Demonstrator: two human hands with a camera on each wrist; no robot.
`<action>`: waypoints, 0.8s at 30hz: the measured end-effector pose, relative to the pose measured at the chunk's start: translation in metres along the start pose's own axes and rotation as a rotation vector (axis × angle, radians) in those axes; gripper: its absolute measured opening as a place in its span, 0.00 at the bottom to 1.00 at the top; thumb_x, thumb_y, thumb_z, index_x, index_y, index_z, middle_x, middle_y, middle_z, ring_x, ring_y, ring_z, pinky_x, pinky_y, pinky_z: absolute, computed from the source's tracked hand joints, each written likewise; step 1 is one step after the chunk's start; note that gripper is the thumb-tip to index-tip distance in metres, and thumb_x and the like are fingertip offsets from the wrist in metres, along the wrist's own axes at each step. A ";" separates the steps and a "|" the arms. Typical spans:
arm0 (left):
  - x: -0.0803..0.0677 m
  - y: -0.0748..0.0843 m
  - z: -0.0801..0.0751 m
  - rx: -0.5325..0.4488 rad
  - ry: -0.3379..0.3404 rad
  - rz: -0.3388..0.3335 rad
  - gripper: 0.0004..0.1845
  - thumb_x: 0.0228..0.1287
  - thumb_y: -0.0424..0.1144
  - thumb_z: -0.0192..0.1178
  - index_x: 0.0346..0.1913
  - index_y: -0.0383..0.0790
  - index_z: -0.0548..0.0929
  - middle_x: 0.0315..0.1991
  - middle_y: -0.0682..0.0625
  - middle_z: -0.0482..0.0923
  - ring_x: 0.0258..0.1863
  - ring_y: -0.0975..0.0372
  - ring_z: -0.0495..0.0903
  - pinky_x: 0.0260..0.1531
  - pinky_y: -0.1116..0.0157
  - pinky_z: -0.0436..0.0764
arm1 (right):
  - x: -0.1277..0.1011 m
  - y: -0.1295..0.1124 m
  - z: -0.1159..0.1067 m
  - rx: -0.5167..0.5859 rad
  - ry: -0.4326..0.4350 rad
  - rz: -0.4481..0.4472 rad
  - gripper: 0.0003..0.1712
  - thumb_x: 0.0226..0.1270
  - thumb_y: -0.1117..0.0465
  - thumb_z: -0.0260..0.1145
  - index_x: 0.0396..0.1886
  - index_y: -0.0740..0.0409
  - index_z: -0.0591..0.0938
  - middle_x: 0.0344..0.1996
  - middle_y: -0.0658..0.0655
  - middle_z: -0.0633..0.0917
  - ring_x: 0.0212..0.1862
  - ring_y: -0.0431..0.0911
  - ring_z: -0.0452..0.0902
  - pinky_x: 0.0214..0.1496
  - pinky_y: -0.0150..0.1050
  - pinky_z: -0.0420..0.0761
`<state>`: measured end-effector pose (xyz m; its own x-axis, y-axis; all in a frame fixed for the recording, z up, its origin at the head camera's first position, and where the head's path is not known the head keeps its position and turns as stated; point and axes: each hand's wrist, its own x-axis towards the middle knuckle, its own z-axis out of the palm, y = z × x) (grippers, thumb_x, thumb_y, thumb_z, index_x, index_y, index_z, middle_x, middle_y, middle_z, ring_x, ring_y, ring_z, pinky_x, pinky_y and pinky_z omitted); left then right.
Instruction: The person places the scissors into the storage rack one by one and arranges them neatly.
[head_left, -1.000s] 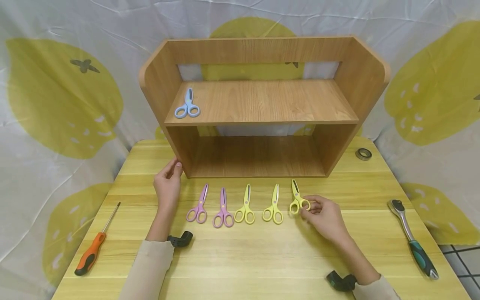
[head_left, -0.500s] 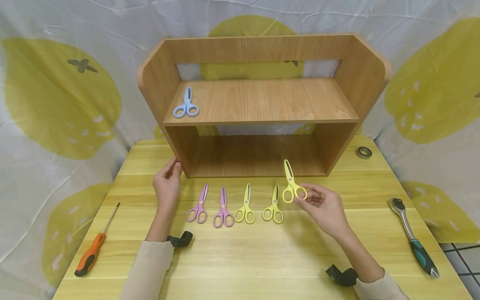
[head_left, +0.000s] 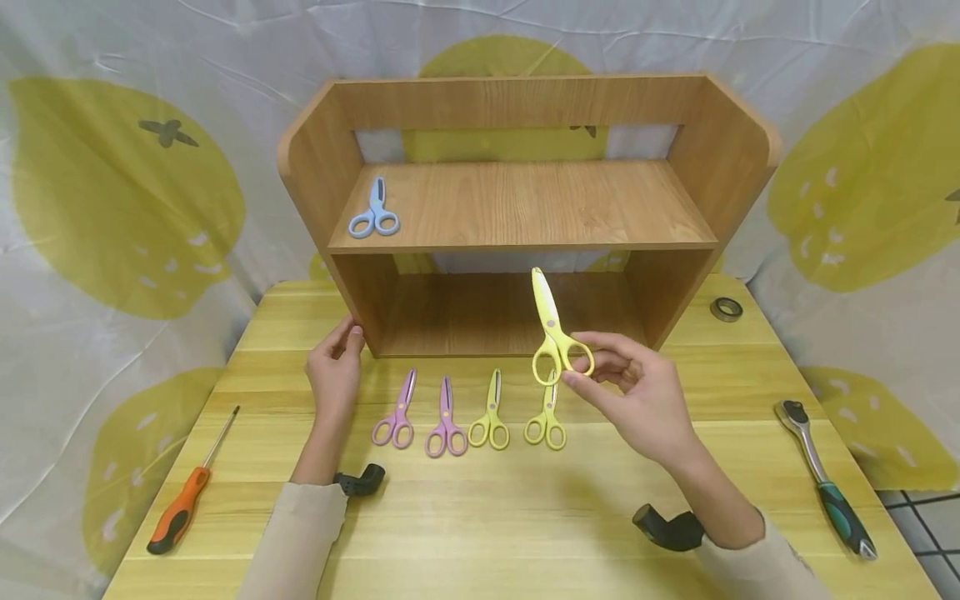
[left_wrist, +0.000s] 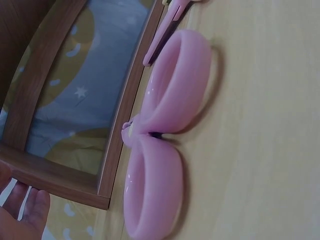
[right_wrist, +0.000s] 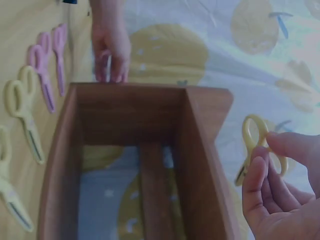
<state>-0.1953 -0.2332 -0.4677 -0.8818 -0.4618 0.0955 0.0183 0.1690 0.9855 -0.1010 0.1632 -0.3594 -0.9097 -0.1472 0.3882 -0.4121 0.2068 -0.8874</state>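
While the right hand (head_left: 645,400) pinches the yellow scissors (head_left: 555,333) by one finger loop, blades pointing up and away in front of the wooden shelf (head_left: 525,208), the head view shows them lifted clear of the table (head_left: 480,517). Judgement: a firmer pinch on both loops would stop the blades swinging. The left hand (head_left: 335,367) rests with relaxed fingers against the shelf's lower corner, holding nothing. Between the hands lie two pink scissors (head_left: 420,412) and two more yellow pairs (head_left: 517,412); blue scissors (head_left: 375,212) sit on the upper board beyond the left hand. An orange screwdriver (head_left: 183,504) lies outside the left arm, a ratchet wrench (head_left: 825,475) outside the right, a dark ring (head_left: 727,308) beyond it. Left wrist view: a pink scissors handle (left_wrist: 160,145) up close, the shelf's edge (left_wrist: 125,100) and fingertips (left_wrist: 30,212) beside it. Right wrist view: fingers (right_wrist: 260,180) curled round the yellow loop (right_wrist: 257,140), shelf wall (right_wrist: 200,165) just beside it. That wall could catch the blade tips.
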 end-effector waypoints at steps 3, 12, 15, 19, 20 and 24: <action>0.000 0.000 0.000 0.002 0.004 -0.003 0.18 0.75 0.46 0.62 0.64 0.51 0.84 0.67 0.52 0.80 0.63 0.61 0.82 0.57 0.73 0.82 | 0.016 -0.010 0.005 0.006 0.010 -0.022 0.24 0.60 0.68 0.78 0.57 0.56 0.86 0.32 0.52 0.90 0.36 0.42 0.87 0.46 0.32 0.88; -0.002 0.000 -0.001 0.005 0.001 -0.004 0.20 0.75 0.47 0.62 0.66 0.49 0.83 0.68 0.51 0.79 0.62 0.61 0.82 0.56 0.74 0.82 | 0.074 -0.027 0.024 0.025 0.069 -0.063 0.23 0.61 0.63 0.79 0.57 0.58 0.86 0.31 0.52 0.89 0.35 0.43 0.86 0.42 0.32 0.88; -0.001 0.001 -0.001 -0.005 -0.008 -0.015 0.20 0.76 0.46 0.61 0.66 0.49 0.82 0.69 0.51 0.78 0.62 0.60 0.83 0.56 0.74 0.82 | 0.095 -0.030 0.033 0.015 0.079 -0.075 0.22 0.62 0.63 0.78 0.56 0.59 0.86 0.31 0.54 0.89 0.34 0.42 0.86 0.40 0.30 0.87; 0.001 0.000 -0.001 -0.015 -0.011 -0.036 0.20 0.76 0.45 0.61 0.67 0.48 0.81 0.70 0.51 0.77 0.63 0.58 0.82 0.57 0.74 0.81 | 0.124 -0.036 0.047 -0.003 0.076 -0.088 0.22 0.62 0.61 0.78 0.56 0.59 0.86 0.31 0.56 0.90 0.33 0.42 0.84 0.39 0.30 0.85; 0.002 0.000 0.000 -0.019 -0.012 -0.039 0.20 0.76 0.45 0.61 0.67 0.48 0.80 0.70 0.51 0.77 0.63 0.57 0.82 0.57 0.74 0.81 | 0.131 -0.036 0.050 -0.012 0.072 -0.089 0.22 0.62 0.61 0.78 0.56 0.59 0.86 0.30 0.56 0.90 0.32 0.42 0.84 0.39 0.31 0.85; 0.002 0.000 0.000 -0.033 -0.014 -0.043 0.21 0.76 0.43 0.61 0.68 0.47 0.80 0.70 0.49 0.77 0.63 0.55 0.83 0.58 0.73 0.81 | 0.157 -0.038 0.062 -0.054 0.046 -0.057 0.23 0.63 0.59 0.78 0.57 0.57 0.86 0.31 0.55 0.91 0.33 0.43 0.83 0.39 0.33 0.83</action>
<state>-0.1971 -0.2338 -0.4677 -0.8888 -0.4555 0.0509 -0.0049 0.1205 0.9927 -0.2245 0.0718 -0.2800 -0.8853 -0.1156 0.4503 -0.4647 0.2513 -0.8491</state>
